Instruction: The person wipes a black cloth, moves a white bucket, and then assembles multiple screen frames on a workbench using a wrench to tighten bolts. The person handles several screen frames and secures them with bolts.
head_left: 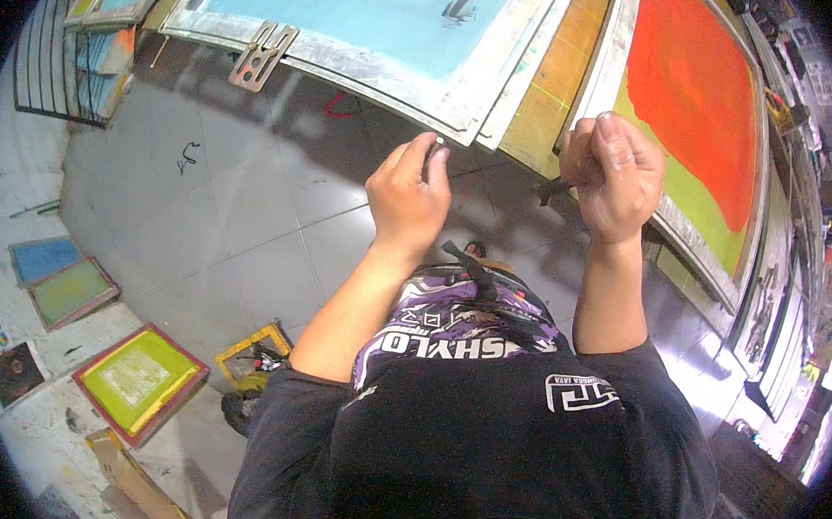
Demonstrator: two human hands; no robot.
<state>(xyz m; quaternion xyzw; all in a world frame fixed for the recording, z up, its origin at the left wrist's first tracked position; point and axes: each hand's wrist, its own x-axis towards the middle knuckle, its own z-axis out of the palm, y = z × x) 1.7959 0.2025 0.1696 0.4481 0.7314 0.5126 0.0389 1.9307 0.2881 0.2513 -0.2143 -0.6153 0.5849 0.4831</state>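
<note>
On the floor, at eight o'clock from your left hand, lies a yellow-green screen (133, 375) in a reddish frame. At ten o'clock from the same hand, a metal clip (261, 56) sits on the lower edge of the blue screen (346, 14), which is at eleven o'clock. Your left hand (409, 190) has thumb and fingers pinched together on a small piece (439, 142), its pale end showing at twelve o'clock, just beside the screen's corner; what it is, I cannot tell. Your right hand (616, 187) is clenched; a dark strip (550, 190) shows at nine o'clock of it, but whether the fingers grasp it, I cannot tell. At one o'clock from this fist lies the orange screen (693, 96).
</note>
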